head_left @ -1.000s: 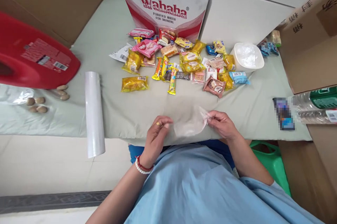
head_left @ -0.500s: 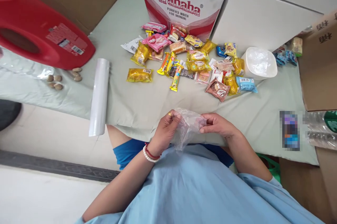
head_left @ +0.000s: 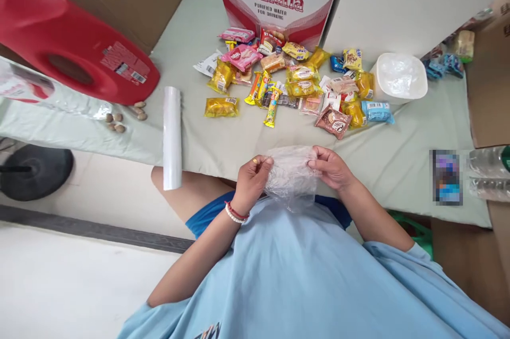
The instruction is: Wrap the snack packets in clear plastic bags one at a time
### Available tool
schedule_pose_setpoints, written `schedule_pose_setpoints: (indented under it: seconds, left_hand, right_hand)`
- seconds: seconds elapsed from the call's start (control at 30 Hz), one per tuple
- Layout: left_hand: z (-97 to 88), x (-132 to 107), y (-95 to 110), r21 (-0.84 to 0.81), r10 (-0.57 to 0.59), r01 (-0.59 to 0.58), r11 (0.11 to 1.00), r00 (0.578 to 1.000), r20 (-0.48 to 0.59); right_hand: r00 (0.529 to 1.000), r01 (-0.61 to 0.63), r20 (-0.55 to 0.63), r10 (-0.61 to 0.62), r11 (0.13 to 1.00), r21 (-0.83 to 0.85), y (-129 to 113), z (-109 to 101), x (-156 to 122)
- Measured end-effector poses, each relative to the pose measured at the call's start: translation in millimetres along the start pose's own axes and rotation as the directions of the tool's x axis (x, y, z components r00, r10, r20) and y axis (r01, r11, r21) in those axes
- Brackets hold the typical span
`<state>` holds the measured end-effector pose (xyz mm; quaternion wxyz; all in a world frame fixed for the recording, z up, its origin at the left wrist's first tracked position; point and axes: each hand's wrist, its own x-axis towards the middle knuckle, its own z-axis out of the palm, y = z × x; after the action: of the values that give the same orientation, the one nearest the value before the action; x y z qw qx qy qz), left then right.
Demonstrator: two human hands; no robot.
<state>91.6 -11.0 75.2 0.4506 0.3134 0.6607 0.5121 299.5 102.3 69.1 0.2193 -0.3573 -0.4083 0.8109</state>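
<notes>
A clear plastic bag (head_left: 292, 179) is stretched between my two hands, just in front of my body at the table's near edge. My left hand (head_left: 254, 179) pinches its upper left corner between thumb and fingers. At the opposite corner my right hand (head_left: 330, 168) grips the bag in the same way. The bag looks thin and wrinkled, and its lower part hangs down against my blue shirt. Beyond it lies a spread of small wrapped snacks, with a brown-wrapped cookie (head_left: 333, 122) and a yellow candy stick (head_left: 272, 107) nearest to the bag.
A white plastic roll (head_left: 172, 138) overhangs the front edge at left, near a red jug (head_left: 79, 52) and several nuts (head_left: 115, 122). Behind the snacks stands a Wahaha carton (head_left: 274, 1). On the right are a white tub (head_left: 401, 76), a blurred-out item (head_left: 445, 177) and clear bottles (head_left: 489, 175).
The bag has gone from bunched to spread wider and flatter between my hands. Both hands have risen slightly in view and tilted up. The whole view has shifted a little.
</notes>
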Motion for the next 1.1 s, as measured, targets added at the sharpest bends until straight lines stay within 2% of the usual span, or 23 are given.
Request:
schedule_pose_setpoints:
  seconds: [0.07, 0.13, 0.2, 0.23, 0.27, 0.3, 0.33, 0.4, 0.43, 0.5, 0.57, 0.67, 0.73, 0.83, 0.97, 1.1]
  left_hand:
    - [-5.7, 4, -1, -0.045, -0.031, 0.033, 0.998, 0.998, 0.046]
    - [-10.7, 8, -1, -0.066, -0.039, 0.046, 0.997, 0.994, 0.102]
    - [-14.5, 12, 2, -0.029, -0.006, 0.01, 1.0, 0.992, 0.129]
    - [-15.9, 14, 5, 0.018, 0.036, -0.039, 0.999, 0.991, 0.128]
    - [-16.7, 16, 8, 0.081, 0.099, -0.109, 0.991, 0.987, 0.123]
    - [-16.9, 16, 11, 0.153, 0.176, -0.195, 0.969, 0.976, 0.126]
    - [-16.6, 16, 14, 0.221, 0.26, -0.287, 0.932, 0.955, 0.142]
    - [-14.5, 14, 16, 0.305, 0.401, -0.452, 0.838, 0.89, 0.217]
    - [-13.1, 12, 16, 0.313, 0.444, -0.511, 0.801, 0.857, 0.263]
    - [-10.5, 8, 12, 0.287, 0.483, -0.571, 0.769, 0.814, 0.324]
    - [-9.7, 5, 4, 0.23, 0.462, -0.54, 0.81, 0.829, 0.316]
    - [-14.1, 6, -6, 0.079, 0.333, -0.363, 0.929, 0.908, 0.254]
    - [-20.1, 8, -10, -0.014, 0.247, -0.252, 0.968, 0.936, 0.252]
    - [-29.0, 14, -13, -0.1, 0.178, -0.157, 0.983, 0.947, 0.266]
    - [-31.7, 18, -13, -0.197, 0.121, -0.067, 0.978, 0.952, 0.281]
    - [-22.2, 16, -7, -0.082, 0.161, -0.144, 0.986, 0.95, 0.268]
  right_hand:
    - [0.992, 0.043, -0.115, -0.056, 0.993, -0.114, 9, -1, -7]
    - [0.953, 0.086, -0.26, -0.152, 0.964, -0.25, 20, -1, -14]
    - [0.856, 0.13, -0.432, -0.284, 0.927, -0.351, 29, 4, -21]
    - [0.8, 0.146, -0.503, -0.326, 0.92, -0.364, 32, 8, -25]
    - [0.766, 0.158, -0.549, -0.334, 0.926, -0.343, 34, 15, -28]
    - [0.77, 0.165, -0.56, -0.306, 0.943, -0.288, 34, 22, -31]
    - [0.81, 0.161, -0.531, -0.248, 0.966, -0.204, 33, 31, -34]
    - [0.92, 0.11, -0.377, -0.109, 0.994, -0.019, 29, 50, -36]
    - [0.951, 0.084, -0.303, -0.065, 0.995, 0.049, 27, 58, -34]
    - [0.969, 0.07, -0.245, -0.039, 0.991, 0.117, 24, 70, -28]
    - [0.965, 0.08, -0.258, -0.046, 0.989, 0.124, 22, 75, -20]
    - [0.974, 0.042, -0.227, -0.013, 0.992, 0.123, 20, 69, -10]
    - [0.984, -0.02, -0.171, 0.041, 0.992, 0.122, 17, 62, -8]
    - [0.987, -0.08, -0.128, 0.098, 0.987, 0.136, 12, 50, -8]
    - [0.979, -0.074, -0.177, 0.104, 0.983, 0.166, 9, 41, -13]
    - [0.979, -0.12, -0.144, 0.143, 0.98, 0.161, 12, 43, -17]
